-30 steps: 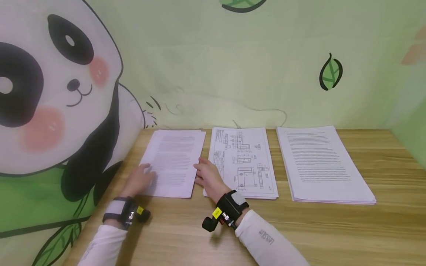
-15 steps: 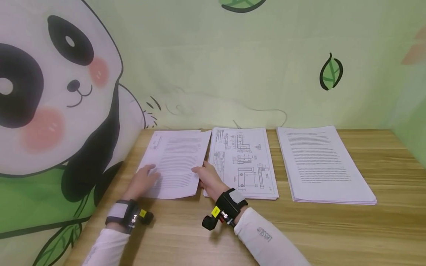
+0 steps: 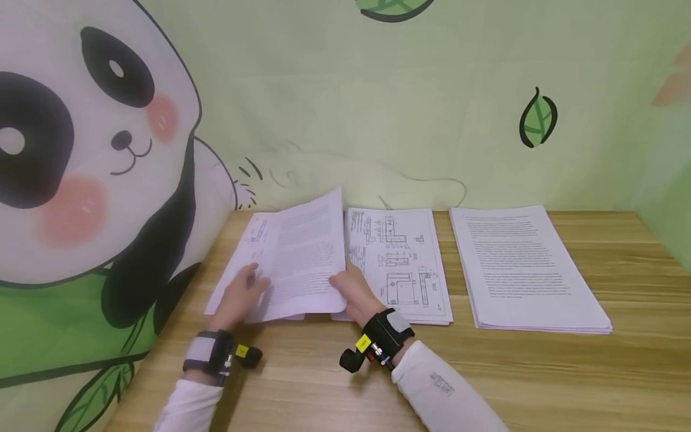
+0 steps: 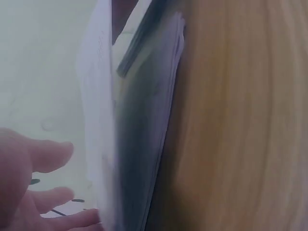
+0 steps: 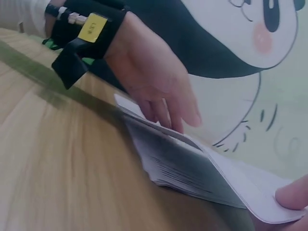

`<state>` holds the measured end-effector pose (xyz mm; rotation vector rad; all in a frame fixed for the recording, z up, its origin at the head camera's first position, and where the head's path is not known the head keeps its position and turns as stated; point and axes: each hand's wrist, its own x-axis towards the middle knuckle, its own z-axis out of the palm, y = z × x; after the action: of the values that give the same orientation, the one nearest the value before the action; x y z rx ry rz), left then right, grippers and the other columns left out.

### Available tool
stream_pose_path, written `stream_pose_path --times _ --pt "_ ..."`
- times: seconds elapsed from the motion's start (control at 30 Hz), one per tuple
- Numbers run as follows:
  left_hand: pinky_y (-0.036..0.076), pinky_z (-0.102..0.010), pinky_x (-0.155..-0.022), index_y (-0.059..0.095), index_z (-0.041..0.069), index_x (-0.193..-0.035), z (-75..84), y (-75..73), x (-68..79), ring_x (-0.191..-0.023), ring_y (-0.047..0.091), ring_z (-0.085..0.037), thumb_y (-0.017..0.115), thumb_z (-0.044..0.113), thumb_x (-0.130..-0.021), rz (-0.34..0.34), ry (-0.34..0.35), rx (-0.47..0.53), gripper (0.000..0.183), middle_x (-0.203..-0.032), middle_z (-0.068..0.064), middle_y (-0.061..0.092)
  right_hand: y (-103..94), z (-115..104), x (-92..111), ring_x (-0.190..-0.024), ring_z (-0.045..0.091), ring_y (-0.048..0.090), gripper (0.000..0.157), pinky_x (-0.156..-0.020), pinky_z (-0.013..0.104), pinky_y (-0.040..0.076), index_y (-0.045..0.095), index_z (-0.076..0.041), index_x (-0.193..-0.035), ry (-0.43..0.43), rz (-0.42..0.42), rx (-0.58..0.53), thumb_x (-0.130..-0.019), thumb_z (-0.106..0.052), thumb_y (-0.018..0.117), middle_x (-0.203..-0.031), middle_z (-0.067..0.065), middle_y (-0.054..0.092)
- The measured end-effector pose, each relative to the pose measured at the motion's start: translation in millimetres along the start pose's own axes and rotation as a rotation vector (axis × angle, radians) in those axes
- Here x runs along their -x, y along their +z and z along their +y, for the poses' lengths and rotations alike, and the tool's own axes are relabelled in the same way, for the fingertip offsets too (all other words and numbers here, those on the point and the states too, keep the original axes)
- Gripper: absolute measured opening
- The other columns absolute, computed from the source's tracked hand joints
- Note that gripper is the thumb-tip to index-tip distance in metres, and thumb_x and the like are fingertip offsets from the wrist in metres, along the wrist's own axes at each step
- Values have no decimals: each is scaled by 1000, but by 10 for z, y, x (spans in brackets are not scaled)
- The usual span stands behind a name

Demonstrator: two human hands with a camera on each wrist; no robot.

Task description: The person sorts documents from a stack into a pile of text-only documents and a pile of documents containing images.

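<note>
A printed sheet of paper point(image 3: 305, 258) is lifted off the left stack of paper point(image 3: 229, 288), its right side raised and bowed. My right hand point(image 3: 360, 294) pinches the sheet's right edge, thumb on top; in the right wrist view the thumb point(image 5: 293, 195) presses the curled edge. My left hand point(image 3: 240, 300) is at the sheet's left side, its fingers reaching down to the paper in the right wrist view and not gripping it. A drawing shows on the uncovered part of the left stack. In the left wrist view a gap separates the raised sheet point(image 4: 98, 110) from the stack below.
Beside the right hand lies a middle stack topped by a technical drawing point(image 3: 405, 258). Farther right is a stack of text pages point(image 3: 518, 270). All rest on a wooden table point(image 3: 540, 384), with a panda-printed backdrop point(image 3: 345, 108) behind. Each wrist wears a strapped camera point(image 3: 353, 359).
My right hand has raised the text sheet's right side and drawn it rightward, uncovering the drawing at the left. My left hand has shifted slightly right along with it.
</note>
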<state>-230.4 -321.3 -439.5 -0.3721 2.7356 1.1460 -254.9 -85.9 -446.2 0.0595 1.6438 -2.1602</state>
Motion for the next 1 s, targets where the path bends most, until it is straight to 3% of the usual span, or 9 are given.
stream_pose_path --times 0.23,0.33,0.5,0.73,0.9,1.0 --pt "21 -57 -113 10 23 -151 110 71 -21 -141 24 -36 40 64 -87 55 -95 249 82 -156 -16 20 -253 -153 88 -119 25 53 56 -88 35 47 34 -22 -143 -15 -88 -75 -92 0 40 -134 8 53" --pt "24 -54 -113 16 27 -150 176 139 -26 -137 32 -32 44 68 -82 33 -85 344 83 -152 -12 31 -368 -214 149 -118 24 54 52 -84 32 47 37 -23 -141 -45 -99 -48 -93 -2 40 -132 7 55" --pt "36 -42 -102 30 30 -144 359 279 39 -115 52 -24 50 54 -87 -18 19 489 64 -129 -4 54 -544 -347 265 -115 24 55 55 -83 31 47 34 -25 -142 -88 -61 20 -93 -3 43 -131 6 55" --pt "29 -50 -113 24 34 -145 694 479 194 -132 41 -18 47 33 -96 -56 185 562 54 -148 5 38 -872 -562 434 -110 22 56 52 -84 30 46 31 -22 -145 -152 29 211 -95 -13 45 -130 7 55" --pt "43 -50 -100 20 31 -146 978 641 256 -119 52 -25 42 18 -97 -118 326 606 55 -142 -2 44 -1174 -710 574 -100 16 61 49 -77 26 50 32 -19 -144 -154 67 223 -97 -16 45 -129 14 56" --pt "41 -50 -102 19 27 -147 1147 749 274 -122 50 -25 41 9 -96 -149 415 607 58 -143 -5 43 -1360 -776 679 -101 14 62 49 -77 25 52 30 -15 -145 -175 62 219 -98 -15 42 -133 16 53"
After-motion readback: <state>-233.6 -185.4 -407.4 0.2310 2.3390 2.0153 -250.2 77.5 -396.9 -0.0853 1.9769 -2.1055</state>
